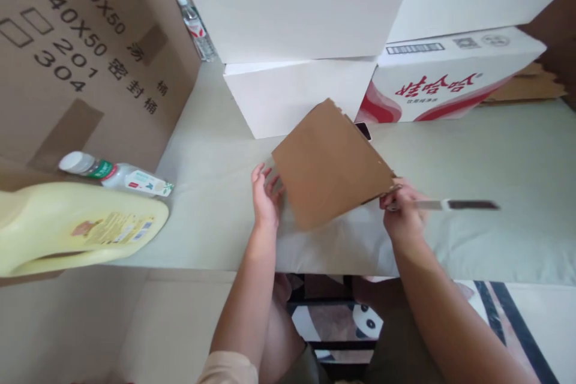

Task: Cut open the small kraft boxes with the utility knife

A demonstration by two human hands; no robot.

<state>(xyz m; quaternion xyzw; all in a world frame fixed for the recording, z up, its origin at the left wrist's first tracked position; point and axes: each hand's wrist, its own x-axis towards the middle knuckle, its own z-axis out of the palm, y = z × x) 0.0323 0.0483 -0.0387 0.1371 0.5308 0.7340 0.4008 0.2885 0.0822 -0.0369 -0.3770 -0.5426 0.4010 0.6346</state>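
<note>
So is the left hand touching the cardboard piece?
Touching. The head view shows the left hand gripping the cardboard piece at its left edge.

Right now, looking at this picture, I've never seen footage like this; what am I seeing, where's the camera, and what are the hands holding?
No machine here: these are a person's two bare hands, filmed by one camera worn on the head, looking forward and down. The left hand grips the left edge of a brown cardboard piece, tilted over a pale surface. The right hand sits at its right corner holding a thin, blurred blade-like tool. Around them stand white boxes, a red-printed box and a large brown carton; a yellow jug and a clear bottle lie at the left.
</note>
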